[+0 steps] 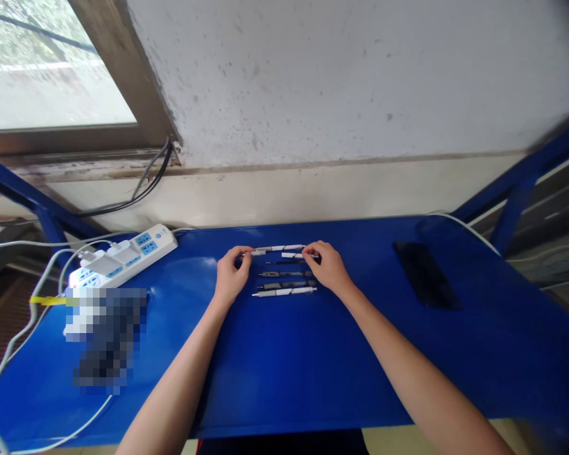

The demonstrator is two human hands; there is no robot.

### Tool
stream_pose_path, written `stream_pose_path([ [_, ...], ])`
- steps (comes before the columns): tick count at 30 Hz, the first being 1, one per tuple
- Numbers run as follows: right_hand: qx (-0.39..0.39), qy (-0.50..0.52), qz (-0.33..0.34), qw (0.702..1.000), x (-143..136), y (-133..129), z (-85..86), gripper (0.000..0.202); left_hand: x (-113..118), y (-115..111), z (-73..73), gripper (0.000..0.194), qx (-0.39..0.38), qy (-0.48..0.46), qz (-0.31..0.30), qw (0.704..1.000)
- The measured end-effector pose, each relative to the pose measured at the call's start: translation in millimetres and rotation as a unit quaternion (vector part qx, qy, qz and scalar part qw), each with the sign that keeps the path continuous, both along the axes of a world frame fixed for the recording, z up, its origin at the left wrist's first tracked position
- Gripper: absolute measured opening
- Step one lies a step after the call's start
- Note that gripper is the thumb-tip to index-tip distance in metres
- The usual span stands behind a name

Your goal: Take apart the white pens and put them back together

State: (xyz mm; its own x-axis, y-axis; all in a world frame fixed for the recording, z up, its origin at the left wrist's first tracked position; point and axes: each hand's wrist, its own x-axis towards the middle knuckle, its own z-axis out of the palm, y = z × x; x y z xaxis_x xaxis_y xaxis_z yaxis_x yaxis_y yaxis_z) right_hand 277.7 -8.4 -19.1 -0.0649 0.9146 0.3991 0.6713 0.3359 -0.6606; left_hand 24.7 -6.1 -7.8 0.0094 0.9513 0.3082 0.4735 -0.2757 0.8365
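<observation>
My left hand is closed in a pinch on a short white barrel piece of a pen with a pointed tip. Opposite it, my right hand pinches the end of another white barrel piece. A gap separates the two pieces. Just below them lies a thin dark refill. A whole white pen lies behind, its right end close to my right fingertips. Nearer to me, a grey pen, a black pen and a white-and-black pen lie roughly parallel on the blue table.
A white power strip with plugs and cables stands at the left, beside a pixelated dark object. On the right lies a black phone-like slab. Blue frame bars rise at both sides; a wall closes the back.
</observation>
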Motion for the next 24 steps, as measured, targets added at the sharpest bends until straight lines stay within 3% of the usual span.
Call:
stream_pose_path([
  [13,-0.015,-0.035,0.064,0.997,0.9,-2.9,0.6,0.001,0.1,1.3,-2.1,0.019,-0.006,0.012,0.03,0.999],
  [24,-0.022,-0.011,0.051,0.998,1.7,-1.0,-0.5,0.01,0.3,1.9,-2.5,0.021,-0.014,-0.003,0.024,1.0],
])
